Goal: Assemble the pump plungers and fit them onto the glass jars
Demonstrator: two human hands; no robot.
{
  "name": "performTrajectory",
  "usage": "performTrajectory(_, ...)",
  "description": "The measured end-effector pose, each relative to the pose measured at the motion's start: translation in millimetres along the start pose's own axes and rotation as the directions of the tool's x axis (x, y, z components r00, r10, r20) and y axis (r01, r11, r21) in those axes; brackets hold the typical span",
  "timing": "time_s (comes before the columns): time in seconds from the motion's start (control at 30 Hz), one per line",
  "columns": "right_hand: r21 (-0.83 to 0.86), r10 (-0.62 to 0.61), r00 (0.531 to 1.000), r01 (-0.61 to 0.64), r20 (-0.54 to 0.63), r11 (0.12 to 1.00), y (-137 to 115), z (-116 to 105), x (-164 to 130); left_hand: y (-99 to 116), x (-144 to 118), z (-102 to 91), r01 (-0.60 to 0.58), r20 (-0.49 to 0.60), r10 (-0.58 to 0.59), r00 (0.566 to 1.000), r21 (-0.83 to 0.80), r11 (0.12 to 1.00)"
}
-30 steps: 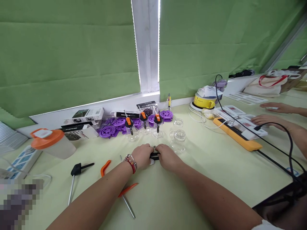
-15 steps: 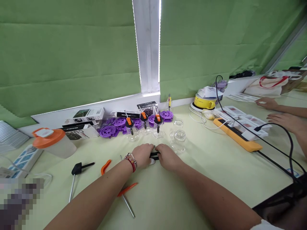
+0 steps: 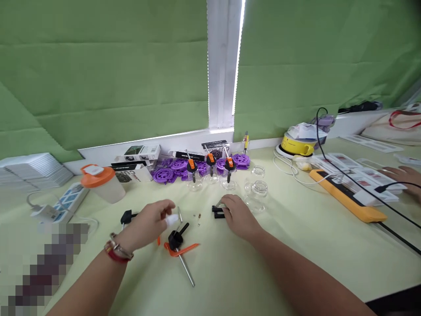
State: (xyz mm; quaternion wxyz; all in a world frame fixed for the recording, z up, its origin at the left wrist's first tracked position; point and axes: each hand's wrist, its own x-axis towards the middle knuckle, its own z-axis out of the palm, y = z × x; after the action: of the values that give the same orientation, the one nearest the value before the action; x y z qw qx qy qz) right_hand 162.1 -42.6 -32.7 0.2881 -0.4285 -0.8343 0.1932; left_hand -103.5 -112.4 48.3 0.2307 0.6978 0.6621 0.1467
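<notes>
My left hand (image 3: pixel 148 224) hovers at the left with its fingers loosely curled and apart from the thumb, near a thin metal rod (image 3: pixel 180 214). Something white (image 3: pixel 171 220) covers the thumb tip. My right hand (image 3: pixel 241 217) has its fingers closed around the end of a black slotted plastic part (image 3: pixel 217 212); a small spring shows by its fingertips. Between the hands lie tiny loose parts (image 3: pixel 199 216). In front of the left hand are a black cap with a stem (image 3: pixel 176 239), an orange lever (image 3: pixel 182 251) and a metal tube (image 3: pixel 187 270).
Clear jars (image 3: pixel 258 193) and several jars with black-orange tops (image 3: pixel 229 169) stand behind the hands, before purple discs (image 3: pixel 164 174). An orange-lidded shaker (image 3: pixel 105 184) is at left. An orange power strip (image 3: pixel 348 197) and another person's hand (image 3: pixel 406 177) are at right.
My hands have parted: the left moved left off the black part, while the right stays at it. Tiny parts and the black cap now show. The view has turned left.
</notes>
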Motion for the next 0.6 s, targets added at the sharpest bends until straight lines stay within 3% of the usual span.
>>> performTrajectory(0.13, 0.194, -0.059, 0.990, 0.034, 0.124, 0.980, -21.7, 10.9, -11.4, -20.7, -35.4, 31.2, 0.110, 0.043, -0.108, 0.993, -0.035, 0.993)
performTrajectory(0.27, 0.406, -0.023, 0.955, -0.103, 0.295, 0.908, -39.2, 34.3, -20.5, -22.6, -40.9, 60.0, 0.072, 0.013, -0.071, 0.997, -0.012, 0.997)
performTrajectory(0.47, 0.510, 0.055, 0.922, -0.261, 0.383, 0.819, -52.3, 53.3, -21.7, -14.2, -41.2, 64.2, -0.057, -0.024, 0.057, 0.998, -0.025, 0.998)
performTrajectory(0.6, 0.547, 0.162, 0.831, -0.484, 0.532, 0.683, -62.1, 54.1, -22.8, -11.4, -46.7, 67.6, -0.111, -0.013, 0.110, 0.994, -0.181, 0.977)
